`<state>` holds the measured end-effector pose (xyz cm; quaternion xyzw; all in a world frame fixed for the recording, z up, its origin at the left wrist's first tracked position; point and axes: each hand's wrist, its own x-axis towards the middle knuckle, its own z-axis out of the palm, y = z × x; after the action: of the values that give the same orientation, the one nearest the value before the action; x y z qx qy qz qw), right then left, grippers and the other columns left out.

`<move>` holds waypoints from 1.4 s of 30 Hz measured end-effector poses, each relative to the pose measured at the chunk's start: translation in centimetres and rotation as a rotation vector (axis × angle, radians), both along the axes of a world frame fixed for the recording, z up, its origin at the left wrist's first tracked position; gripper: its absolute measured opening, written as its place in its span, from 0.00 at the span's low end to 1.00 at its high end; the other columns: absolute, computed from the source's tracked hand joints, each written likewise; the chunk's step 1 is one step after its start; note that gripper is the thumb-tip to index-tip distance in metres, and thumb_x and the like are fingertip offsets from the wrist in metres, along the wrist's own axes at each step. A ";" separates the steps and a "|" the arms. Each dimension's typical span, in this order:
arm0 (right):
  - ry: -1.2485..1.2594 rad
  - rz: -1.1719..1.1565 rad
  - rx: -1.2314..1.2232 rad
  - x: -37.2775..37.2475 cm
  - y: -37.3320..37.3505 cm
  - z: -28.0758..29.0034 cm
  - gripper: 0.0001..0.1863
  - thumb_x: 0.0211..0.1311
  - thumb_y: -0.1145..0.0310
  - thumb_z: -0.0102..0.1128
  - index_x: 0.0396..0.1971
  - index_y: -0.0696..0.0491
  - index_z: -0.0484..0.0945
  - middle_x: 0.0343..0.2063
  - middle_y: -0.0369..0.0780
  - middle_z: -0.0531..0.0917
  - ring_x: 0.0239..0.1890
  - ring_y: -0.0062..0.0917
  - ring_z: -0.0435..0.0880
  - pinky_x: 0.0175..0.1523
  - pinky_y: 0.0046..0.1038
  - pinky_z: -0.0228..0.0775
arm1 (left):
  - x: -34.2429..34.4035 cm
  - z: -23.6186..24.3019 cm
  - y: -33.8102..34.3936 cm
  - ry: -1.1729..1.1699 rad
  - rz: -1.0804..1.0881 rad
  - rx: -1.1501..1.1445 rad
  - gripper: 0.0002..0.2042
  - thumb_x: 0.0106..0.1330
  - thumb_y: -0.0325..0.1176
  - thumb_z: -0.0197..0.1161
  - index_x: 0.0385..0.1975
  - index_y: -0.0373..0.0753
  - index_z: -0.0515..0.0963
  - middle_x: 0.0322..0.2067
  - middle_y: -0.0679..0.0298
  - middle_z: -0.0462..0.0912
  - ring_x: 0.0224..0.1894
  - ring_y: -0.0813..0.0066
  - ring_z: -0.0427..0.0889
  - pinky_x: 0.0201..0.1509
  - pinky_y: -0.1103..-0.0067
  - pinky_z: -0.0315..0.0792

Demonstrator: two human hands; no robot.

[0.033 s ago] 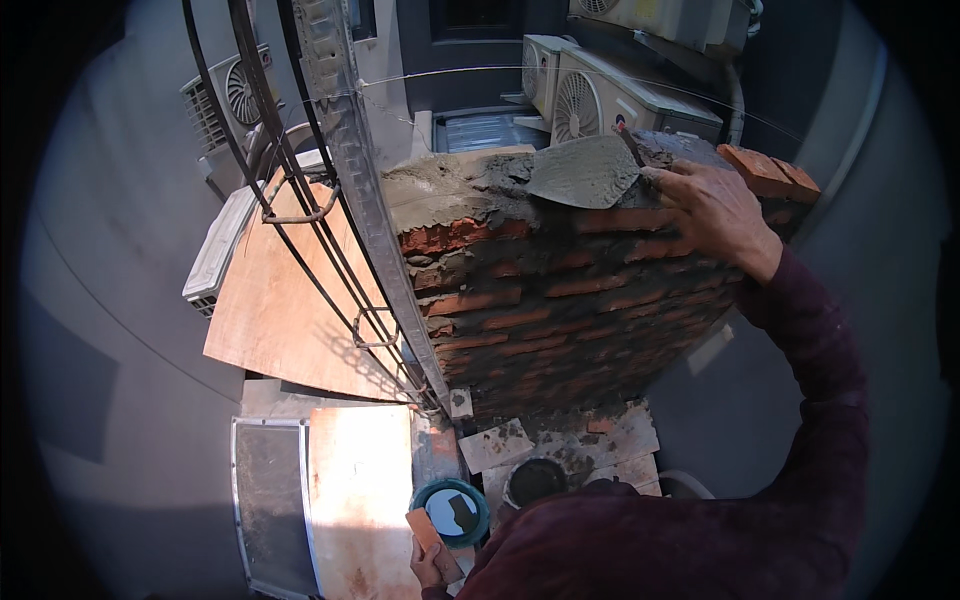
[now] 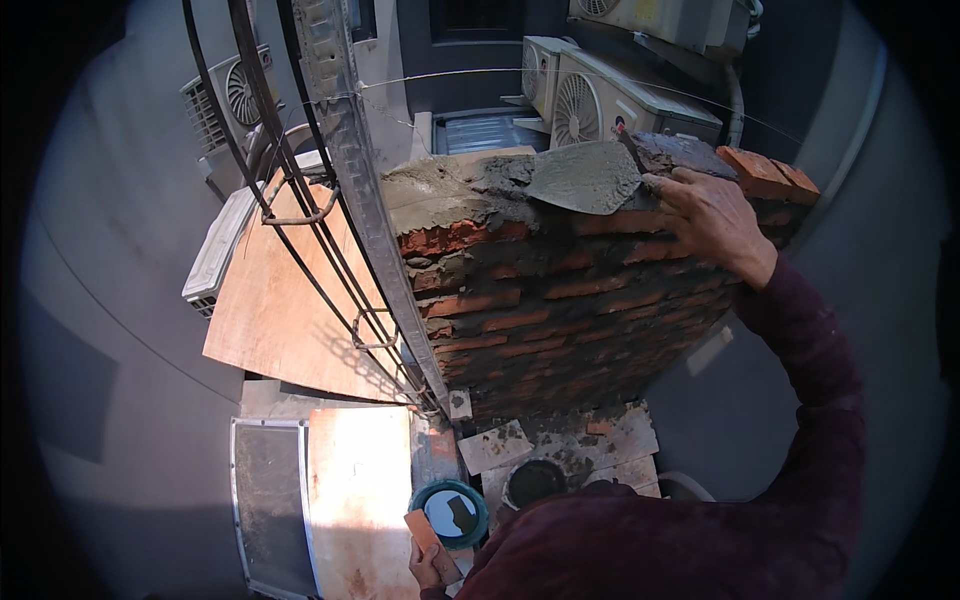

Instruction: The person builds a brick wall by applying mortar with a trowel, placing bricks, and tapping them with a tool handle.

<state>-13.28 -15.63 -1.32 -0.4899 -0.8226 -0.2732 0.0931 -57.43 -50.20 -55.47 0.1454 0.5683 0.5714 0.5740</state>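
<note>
My right hand (image 2: 715, 218) is closed round the handle of a trowel (image 2: 585, 178), mostly hidden by my fingers. The broad grey blade lies along the top of a brick wall (image 2: 560, 290), its lower edge overhanging the near face. Left of the blade, wet grey mortar (image 2: 435, 190) covers the wall top. Down at the lower edge, my left hand (image 2: 427, 567) grips an orange brick (image 2: 423, 532) beside a teal bucket (image 2: 483, 528). Two loose-looking bricks (image 2: 757, 176) sit at the wall's right end.
Upright steel bars (image 2: 290, 170) and a metal post (image 2: 345, 150) stand at the wall's left end. A thin string (image 2: 450, 72) stretches above the wall. Air-conditioner units (image 2: 640, 90) are behind it. A dark round tub (image 2: 537, 484) and plywood sheets (image 2: 280, 300) lie below.
My right hand and the trowel have shifted very slightly down toward the near side of the wall top. My left hand still holds the brick, moved barely left.
</note>
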 end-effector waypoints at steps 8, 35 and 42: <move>0.261 0.029 -0.061 1.8 0.4 -3.7 0.23 0.55 0.66 0.66 0.53 0.50 0.78 0.33 0.40 0.78 0.36 0.39 0.81 0.38 0.41 0.74 | -0.2 1.1 1.5 -0.031 0.106 -0.009 0.33 0.58 0.22 0.62 0.67 0.32 0.66 0.46 0.62 0.81 0.43 0.70 0.81 0.47 0.78 0.78; 0.510 0.086 -0.275 -0.7 1.2 -5.7 0.18 0.55 0.62 0.70 0.36 0.59 0.76 0.28 0.51 0.79 0.37 0.51 0.79 0.40 0.43 0.68 | 1.4 -0.9 -0.9 -0.073 0.192 0.024 0.32 0.59 0.23 0.62 0.68 0.35 0.66 0.46 0.63 0.80 0.43 0.71 0.81 0.48 0.80 0.77; 0.578 0.042 -0.321 -1.1 -0.1 -6.6 0.30 0.56 0.60 0.72 0.51 0.67 0.77 0.38 0.53 0.83 0.42 0.41 0.84 0.51 0.36 0.73 | 0.1 -1.9 -2.3 -0.055 0.200 -0.109 0.30 0.62 0.25 0.62 0.67 0.35 0.67 0.45 0.63 0.81 0.41 0.73 0.81 0.46 0.79 0.77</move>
<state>-14.35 -15.73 -7.97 -0.5385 -0.8047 0.0123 0.2498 -57.36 -52.50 -57.36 0.0407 0.5943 0.5977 0.5366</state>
